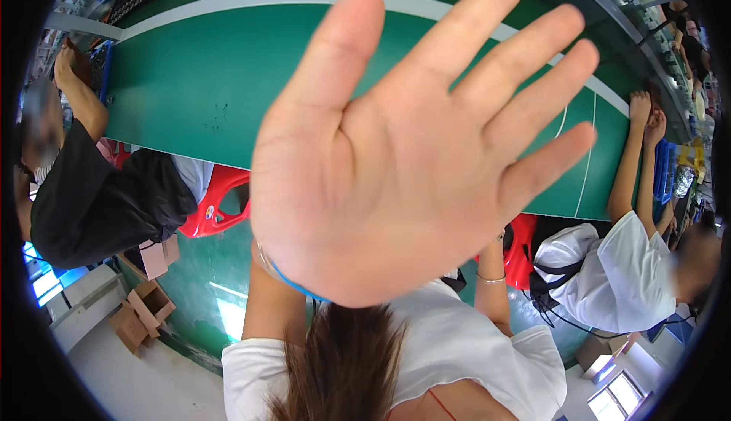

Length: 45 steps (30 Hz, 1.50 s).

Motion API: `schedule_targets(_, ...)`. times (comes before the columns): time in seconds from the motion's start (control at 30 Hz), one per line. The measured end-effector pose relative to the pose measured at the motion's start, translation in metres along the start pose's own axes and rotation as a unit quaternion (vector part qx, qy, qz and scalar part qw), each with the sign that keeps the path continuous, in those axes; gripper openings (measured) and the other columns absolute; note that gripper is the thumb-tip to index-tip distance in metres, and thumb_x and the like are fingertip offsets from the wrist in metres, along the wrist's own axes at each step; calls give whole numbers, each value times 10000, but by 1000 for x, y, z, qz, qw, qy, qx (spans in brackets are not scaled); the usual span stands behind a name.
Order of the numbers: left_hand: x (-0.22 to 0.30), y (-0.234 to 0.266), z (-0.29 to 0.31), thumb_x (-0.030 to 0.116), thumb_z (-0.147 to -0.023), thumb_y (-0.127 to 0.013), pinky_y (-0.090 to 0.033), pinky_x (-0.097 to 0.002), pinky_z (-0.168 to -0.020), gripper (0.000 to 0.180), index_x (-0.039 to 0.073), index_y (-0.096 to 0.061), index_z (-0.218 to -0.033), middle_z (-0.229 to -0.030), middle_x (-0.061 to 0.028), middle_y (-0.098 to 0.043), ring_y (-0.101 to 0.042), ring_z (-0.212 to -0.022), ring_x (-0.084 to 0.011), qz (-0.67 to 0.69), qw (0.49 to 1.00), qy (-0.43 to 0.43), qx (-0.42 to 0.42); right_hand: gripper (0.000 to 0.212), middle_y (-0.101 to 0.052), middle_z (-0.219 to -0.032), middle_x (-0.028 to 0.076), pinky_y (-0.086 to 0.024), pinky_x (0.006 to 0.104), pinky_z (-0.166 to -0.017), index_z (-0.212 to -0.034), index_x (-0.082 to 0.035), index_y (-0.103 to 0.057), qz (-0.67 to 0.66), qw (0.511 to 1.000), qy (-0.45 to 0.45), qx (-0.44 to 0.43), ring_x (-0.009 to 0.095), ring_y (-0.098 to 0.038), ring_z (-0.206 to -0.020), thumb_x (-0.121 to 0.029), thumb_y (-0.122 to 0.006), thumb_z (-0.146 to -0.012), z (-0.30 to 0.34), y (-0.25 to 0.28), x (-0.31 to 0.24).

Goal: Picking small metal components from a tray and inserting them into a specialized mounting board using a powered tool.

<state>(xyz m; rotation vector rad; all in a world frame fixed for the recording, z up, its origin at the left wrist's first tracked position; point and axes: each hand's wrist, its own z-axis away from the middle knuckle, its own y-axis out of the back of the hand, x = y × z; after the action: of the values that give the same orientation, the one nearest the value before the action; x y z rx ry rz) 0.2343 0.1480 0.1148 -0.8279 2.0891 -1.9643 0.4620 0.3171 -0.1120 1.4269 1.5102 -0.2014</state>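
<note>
My left hand is raised close to the camera, its palm facing me and filling the middle of the head view. All its fingers are spread apart and nothing is in it. The thumb points up and to the left. A blue band circles the wrist. My right forearm, with a thin bangle on it, rises from the lower right and disappears behind the raised palm, so my right hand's fingers are hidden. Behind the palm stretches a green worktable, and whatever lies directly behind the hand cannot be seen.
A person in dark clothes sits to the left, with an arm on the table end. To the right, another in a white shirt rests both hands there. Red stools, open cardboard boxes and a blue basket stand around.
</note>
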Motion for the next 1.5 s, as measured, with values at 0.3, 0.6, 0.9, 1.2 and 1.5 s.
schedule_targets(0.3,-3,10,-7,415,-981,-321,-284,-410,-1076,618,12,-192,-1432,-1424,-205,-309,-289,-1335,-306,37,998,-12,39,483,-561,-1210,253,-406,438,-963,-1240,83,-449,555,738,205,-324,394,-557,-1079,-263,-553,-920,-29,23,-28)
schedule_targets(0.6,14,4,-20,377,-982,-341,-321,-390,-1052,566,17,-282,-1415,-1386,-174,-405,-379,-1298,-275,56,997,-34,45,437,-573,-1222,204,-421,394,-961,-1244,26,-459,97,994,-24,-38,280,-585,-1078,-204,-559,-886,16,-11,11)
schedule_targets(0.9,-59,150,7,123,-947,-475,-399,-335,-965,199,-1,-555,-1082,-1089,-89,-569,-545,-1064,-206,-440,856,-106,252,333,-523,-1106,69,-419,289,-897,-1237,-3,-444,-189,968,-165,-16,145,-524,-1000,-154,-508,-948,-38,-26,-47)
schedule_targets(1.2,-91,193,-3,17,-942,-460,-436,-269,-852,180,-8,-519,-1110,-1015,-80,-566,-550,-951,-145,-566,775,-174,221,327,-574,-1019,53,-477,272,-791,-1234,-24,-457,-481,840,-205,-146,120,-566,-918,-107,-546,-930,-60,-124,-60)
schedule_targets(1.5,-95,207,-1,12,-944,-436,-422,-273,-876,193,-15,-500,-1125,-1048,-82,-553,-534,-977,-146,-582,770,-154,213,323,-615,-969,78,-487,269,-747,-1216,-5,-480,-400,888,-173,-144,127,-595,-843,-115,-559,-923,-55,-127,-56)
